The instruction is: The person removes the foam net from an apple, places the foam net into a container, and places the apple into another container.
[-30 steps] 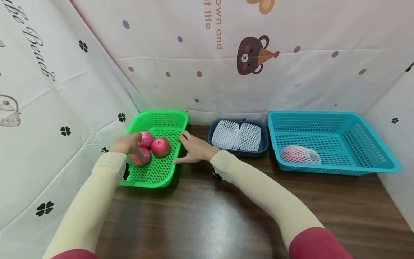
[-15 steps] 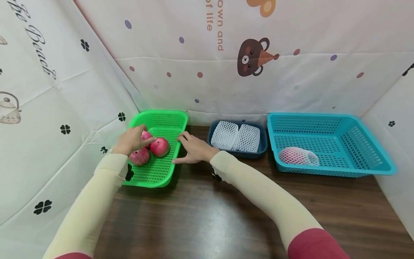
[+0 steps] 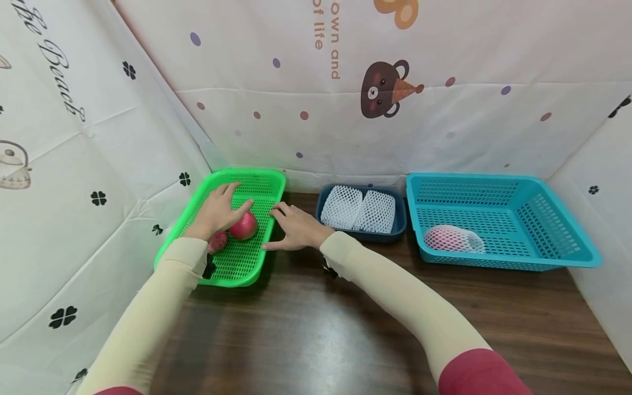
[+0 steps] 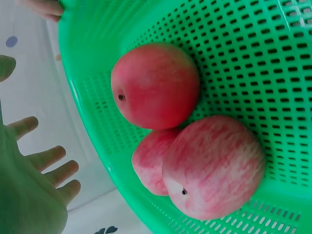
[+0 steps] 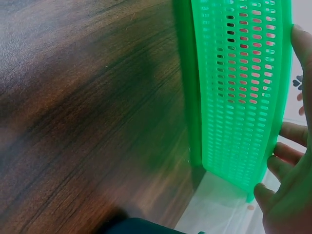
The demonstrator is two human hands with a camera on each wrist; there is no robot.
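Observation:
Above the green basket (image 3: 236,266) hovers my left hand (image 3: 217,211), its fingers spread and nothing held. Beneath it lie three red-pink apples, two partly showing in the head view: a smooth red one (image 3: 244,226) and a streaked one (image 3: 217,242). The left wrist view shows all three together, with a paler apple (image 4: 153,161) tucked behind the large streaked apple (image 4: 214,168). My right hand (image 3: 296,227) rests at the basket's right rim; its fingertips touch the edge (image 5: 278,117) and its thumb is stretched apart.
A dark blue tray (image 3: 377,236) with two white foam net sleeves (image 3: 342,207) stands right of the green basket. Farther right, a blue basket (image 3: 508,262) holds one netted fruit (image 3: 446,238). Patterned cloth (image 3: 316,131) hangs behind the wooden table (image 3: 306,318).
My left hand has moved right and spread its fingers over the apples, covering the rear one in the head view. The right hand stays at the rim.

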